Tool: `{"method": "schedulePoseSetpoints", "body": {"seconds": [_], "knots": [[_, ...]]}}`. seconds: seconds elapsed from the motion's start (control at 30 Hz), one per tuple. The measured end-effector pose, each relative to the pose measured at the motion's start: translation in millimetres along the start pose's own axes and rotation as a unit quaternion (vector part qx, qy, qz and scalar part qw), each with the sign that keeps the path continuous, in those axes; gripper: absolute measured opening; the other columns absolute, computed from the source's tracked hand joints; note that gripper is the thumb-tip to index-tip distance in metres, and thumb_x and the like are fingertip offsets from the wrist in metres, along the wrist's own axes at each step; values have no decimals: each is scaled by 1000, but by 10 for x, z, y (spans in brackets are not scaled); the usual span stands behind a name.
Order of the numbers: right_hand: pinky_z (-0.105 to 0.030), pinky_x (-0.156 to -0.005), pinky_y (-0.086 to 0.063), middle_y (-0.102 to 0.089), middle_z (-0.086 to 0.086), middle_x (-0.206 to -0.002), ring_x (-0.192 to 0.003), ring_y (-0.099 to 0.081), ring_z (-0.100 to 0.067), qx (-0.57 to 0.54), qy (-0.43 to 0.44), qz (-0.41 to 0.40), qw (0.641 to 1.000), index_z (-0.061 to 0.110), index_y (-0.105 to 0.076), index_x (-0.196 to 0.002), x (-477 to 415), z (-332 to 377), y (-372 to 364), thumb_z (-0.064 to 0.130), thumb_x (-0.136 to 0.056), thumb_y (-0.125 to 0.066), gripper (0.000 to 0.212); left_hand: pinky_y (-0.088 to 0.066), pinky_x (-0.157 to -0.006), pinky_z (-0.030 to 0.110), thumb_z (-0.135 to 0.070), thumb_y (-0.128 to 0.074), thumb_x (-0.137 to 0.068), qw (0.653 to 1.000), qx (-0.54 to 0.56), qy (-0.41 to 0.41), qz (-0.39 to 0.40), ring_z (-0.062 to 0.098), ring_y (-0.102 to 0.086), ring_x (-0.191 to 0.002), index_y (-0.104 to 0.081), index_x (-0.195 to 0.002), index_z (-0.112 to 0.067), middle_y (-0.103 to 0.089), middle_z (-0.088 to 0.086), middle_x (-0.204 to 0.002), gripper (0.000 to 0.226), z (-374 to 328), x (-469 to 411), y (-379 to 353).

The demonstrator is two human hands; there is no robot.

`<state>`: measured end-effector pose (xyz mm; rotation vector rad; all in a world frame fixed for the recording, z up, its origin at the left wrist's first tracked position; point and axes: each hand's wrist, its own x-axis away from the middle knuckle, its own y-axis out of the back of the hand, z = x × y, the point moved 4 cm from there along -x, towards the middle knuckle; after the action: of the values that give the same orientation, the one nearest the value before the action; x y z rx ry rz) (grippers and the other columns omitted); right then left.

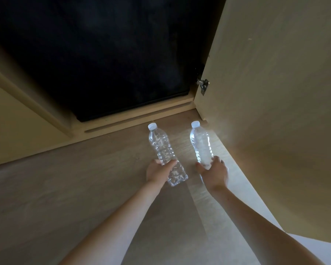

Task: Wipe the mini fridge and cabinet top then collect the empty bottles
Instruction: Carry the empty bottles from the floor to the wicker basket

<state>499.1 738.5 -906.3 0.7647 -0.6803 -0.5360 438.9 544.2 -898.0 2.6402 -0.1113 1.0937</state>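
Clear plastic, white caps, both centre frame: left hand (157,171) wraps the lower body of the left bottle (159,142), right hand (215,173) grips the base of the right bottle (200,142). Bottles sit side by side, apart, caps pointing up-frame, over the wood-grain floor (65,197); can't tell if they touch it. Dark panel (103,54) fills upper left; open cabinet door (275,92) with metal hinge (203,86) at right.
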Motion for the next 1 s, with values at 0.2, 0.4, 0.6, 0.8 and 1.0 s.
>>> {"method": "schedulePoseSetpoints", "body": {"seconds": [0.2, 0.4, 0.6, 0.8, 1.0], "knots": [[-22, -82, -39, -63, -1, -116, -106, -63, -21, -134, -17, 6, 991, 12, -57, -125, 509, 284, 394, 44, -79, -79, 60, -54, -90, 41, -31, -87, -69, 998, 49, 32, 37, 17, -65, -77, -61, -109, -13, -67, 0, -85, 50, -95, 544, 262], [-9, -68, -39, -59, 13, -102, -88, -59, -8, -216, -44, 44, 974, 18, -55, -121, 1463, 971, 1332, 31, -76, -85, 55, -54, -75, 26, -14, -78, -83, 992, 118, 40, 30, 12, -65, -73, -61, -99, -20, -68, -3, -83, 24, -742, 1725, 1014], [-4, -65, -42, -55, 19, -101, -90, -58, -2, -266, -34, 75, 961, 21, -54, -118, 2561, 1954, 2767, 24, -78, -84, 49, -55, -74, 21, -14, -80, -82, 992, 123, 8, 36, 4, -69, -71, -65, -103, -18, -74, -3, -84, 26, -1800, 3395, 1683], [-37, -79, -60, -71, 8, -95, -86, -70, -11, -296, -4, 70, 953, 32, -58, -99, 3695, 2994, 4460, 36, -64, -88, 46, -57, -89, 32, -30, -87, -74, 995, 84, -36, 40, 24, -69, -104, -65, -112, -22, -69, 14, -114, 45, -3096, 5308, 2256], [-28, -74, -56, -69, 9, -95, -83, -69, -7, -313, 59, 30, 947, 26, -60, -108, 4613, 3725, 6070, 36, -73, -87, 45, -56, -82, 23, -23, -80, -81, 987, 93, -124, 40, 20, -68, -104, -63, -109, -24, -68, 3, -110, 33, -4112, 6965, 2679]]}}
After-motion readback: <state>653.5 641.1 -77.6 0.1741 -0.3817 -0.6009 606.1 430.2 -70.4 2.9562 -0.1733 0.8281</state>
